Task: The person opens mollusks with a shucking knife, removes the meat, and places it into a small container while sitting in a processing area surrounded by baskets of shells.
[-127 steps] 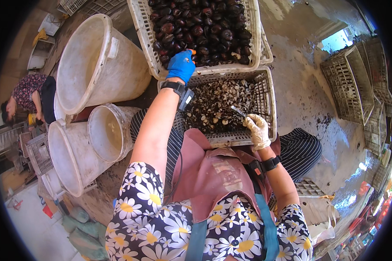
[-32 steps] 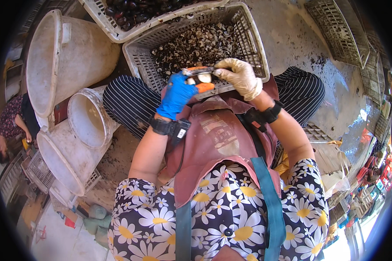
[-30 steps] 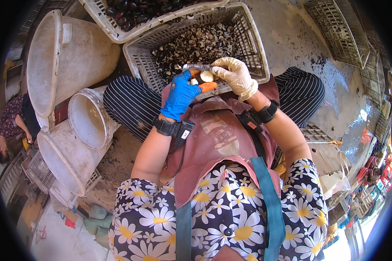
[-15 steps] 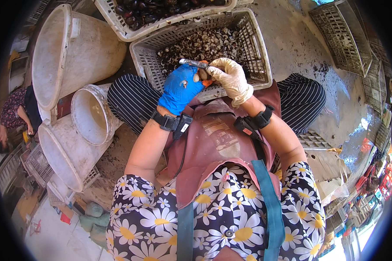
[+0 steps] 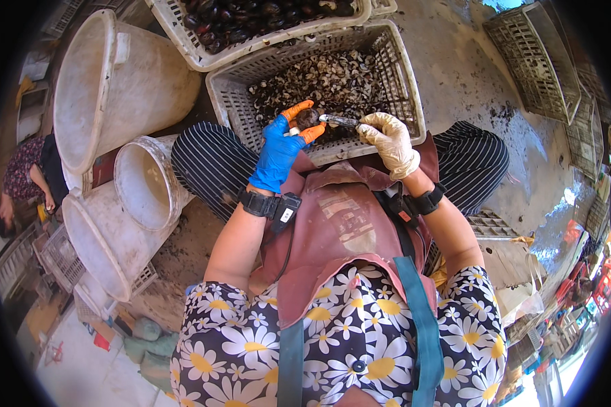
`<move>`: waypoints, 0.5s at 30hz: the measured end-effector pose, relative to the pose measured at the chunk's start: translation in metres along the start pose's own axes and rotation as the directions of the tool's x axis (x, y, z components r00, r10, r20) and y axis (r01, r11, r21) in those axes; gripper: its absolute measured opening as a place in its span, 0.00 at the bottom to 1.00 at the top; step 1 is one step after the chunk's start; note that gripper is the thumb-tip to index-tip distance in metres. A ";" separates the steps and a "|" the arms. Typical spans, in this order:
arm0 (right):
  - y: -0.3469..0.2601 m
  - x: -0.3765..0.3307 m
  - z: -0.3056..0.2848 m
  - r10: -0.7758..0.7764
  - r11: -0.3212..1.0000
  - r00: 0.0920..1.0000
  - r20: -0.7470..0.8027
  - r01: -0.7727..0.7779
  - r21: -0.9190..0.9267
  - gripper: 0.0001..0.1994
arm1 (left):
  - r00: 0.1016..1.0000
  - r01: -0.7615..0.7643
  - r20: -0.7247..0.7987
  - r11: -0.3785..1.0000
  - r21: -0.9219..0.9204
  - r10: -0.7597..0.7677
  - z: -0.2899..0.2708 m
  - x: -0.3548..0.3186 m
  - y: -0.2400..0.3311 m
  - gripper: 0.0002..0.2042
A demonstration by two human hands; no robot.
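Note:
My left hand (image 5: 278,154), in a blue glove with orange fingertips, holds a round, dark brown shellfish (image 5: 308,119) between thumb and fingers. A pale piece shows by its palm. In a cream glove, my right hand (image 5: 392,145) grips a short, slim tool (image 5: 341,121) that looks like a shucking knife. Its tip points left and meets the shellfish, or nearly so; contact is hard to tell. Both hands are over the near edge of a white plastic crate (image 5: 414,95), which holds many small cream and dark pieces (image 5: 329,78).
Beyond it, another crate (image 5: 200,61) holds dark, shiny shellfish. Large white tubs (image 5: 149,74) and a bucket (image 5: 173,156) lie tipped at the left. Empty-looking crates (image 5: 523,61) stand at the far right. Another person (image 5: 30,169) is at the far left.
My hands have drawn apart, the right one moving right with the tool. The tool has swung from pointing left across my left hand to facing the shellfish, which now shows plainly.

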State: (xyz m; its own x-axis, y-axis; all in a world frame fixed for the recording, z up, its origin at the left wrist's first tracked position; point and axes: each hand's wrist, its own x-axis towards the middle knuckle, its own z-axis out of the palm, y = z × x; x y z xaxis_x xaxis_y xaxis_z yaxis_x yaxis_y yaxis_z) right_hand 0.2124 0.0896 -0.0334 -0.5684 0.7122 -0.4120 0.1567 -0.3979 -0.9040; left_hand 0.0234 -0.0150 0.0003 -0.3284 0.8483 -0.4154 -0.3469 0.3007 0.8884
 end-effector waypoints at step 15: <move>-0.038 0.011 -0.013 -0.059 0.795 0.970 0.235 0.188 -0.577 0.09 | 0.962 -0.016 0.266 0.963 0.270 -0.059 -0.011 -0.003 -0.001 0.20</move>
State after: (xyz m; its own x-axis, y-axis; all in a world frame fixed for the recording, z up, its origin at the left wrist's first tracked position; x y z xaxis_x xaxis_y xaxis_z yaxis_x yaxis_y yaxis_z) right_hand 0.2107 0.1201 -0.0052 -0.7503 0.5787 -0.3197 0.4837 0.1510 -0.8621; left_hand 0.0153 -0.0222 -0.0018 -0.0617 0.9146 -0.3995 -0.0914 0.3934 0.9148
